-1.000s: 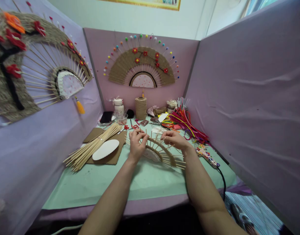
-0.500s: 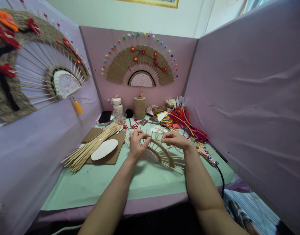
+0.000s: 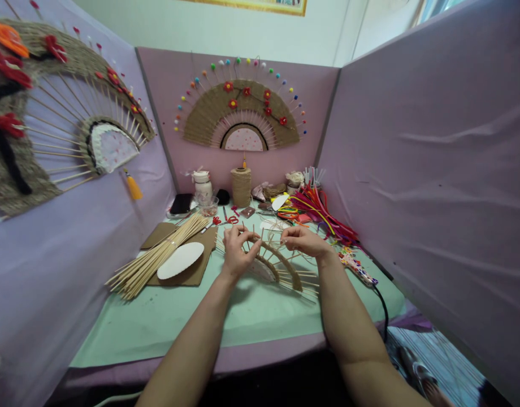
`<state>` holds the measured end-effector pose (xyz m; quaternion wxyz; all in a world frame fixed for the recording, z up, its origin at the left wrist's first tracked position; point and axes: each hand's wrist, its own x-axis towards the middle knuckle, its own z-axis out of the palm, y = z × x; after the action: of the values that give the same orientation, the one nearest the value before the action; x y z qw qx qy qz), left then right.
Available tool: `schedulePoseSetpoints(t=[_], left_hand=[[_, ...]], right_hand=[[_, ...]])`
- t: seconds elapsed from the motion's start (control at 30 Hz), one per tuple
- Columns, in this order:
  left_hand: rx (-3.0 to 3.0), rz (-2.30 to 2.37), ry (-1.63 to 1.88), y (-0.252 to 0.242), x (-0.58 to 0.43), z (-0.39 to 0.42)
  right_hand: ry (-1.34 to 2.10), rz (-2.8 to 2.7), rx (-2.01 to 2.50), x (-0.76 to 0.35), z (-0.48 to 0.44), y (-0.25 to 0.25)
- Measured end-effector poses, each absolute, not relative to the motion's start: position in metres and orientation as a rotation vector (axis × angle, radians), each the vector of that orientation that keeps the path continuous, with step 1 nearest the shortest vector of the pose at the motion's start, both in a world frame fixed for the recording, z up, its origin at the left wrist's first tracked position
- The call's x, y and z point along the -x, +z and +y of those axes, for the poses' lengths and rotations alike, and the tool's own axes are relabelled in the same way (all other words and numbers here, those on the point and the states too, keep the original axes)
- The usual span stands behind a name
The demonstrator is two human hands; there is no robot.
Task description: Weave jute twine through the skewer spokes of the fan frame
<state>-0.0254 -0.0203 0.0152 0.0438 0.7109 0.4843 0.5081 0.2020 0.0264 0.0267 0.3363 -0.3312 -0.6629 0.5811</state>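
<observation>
Left hand (image 3: 237, 252) fingers grip the half-woven bamboo-skewer and brown jute-twine fan (image 3: 287, 270); right hand (image 3: 306, 242) fingers pinch its loose twine strand (image 3: 278, 233), probably best kept taut, rows packed snugly.

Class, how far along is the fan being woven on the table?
Done: skewers fanned out, a narrow twine band woven round the inner arc of the half-made fan. In hand: left hand steadies it, right hand pinches the twine. Left: outer skewer lengths are bare, unlike the wall fan with its broad band and flowers.
</observation>
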Motion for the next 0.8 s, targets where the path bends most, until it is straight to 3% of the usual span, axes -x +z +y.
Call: schedulePoseSetpoints(t=[0.4, 0.8], left_hand=[[-2.138, 1.490, 1.563, 0.013, 0.026, -0.018], [-2.139, 1.493, 1.576, 0.011, 0.026, -0.017]], right_hand=[[1.428, -1.622, 0.692, -0.207, 0.017, 0.036], [0.858, -2.002, 0.813, -0.204, -0.031, 0.075]])
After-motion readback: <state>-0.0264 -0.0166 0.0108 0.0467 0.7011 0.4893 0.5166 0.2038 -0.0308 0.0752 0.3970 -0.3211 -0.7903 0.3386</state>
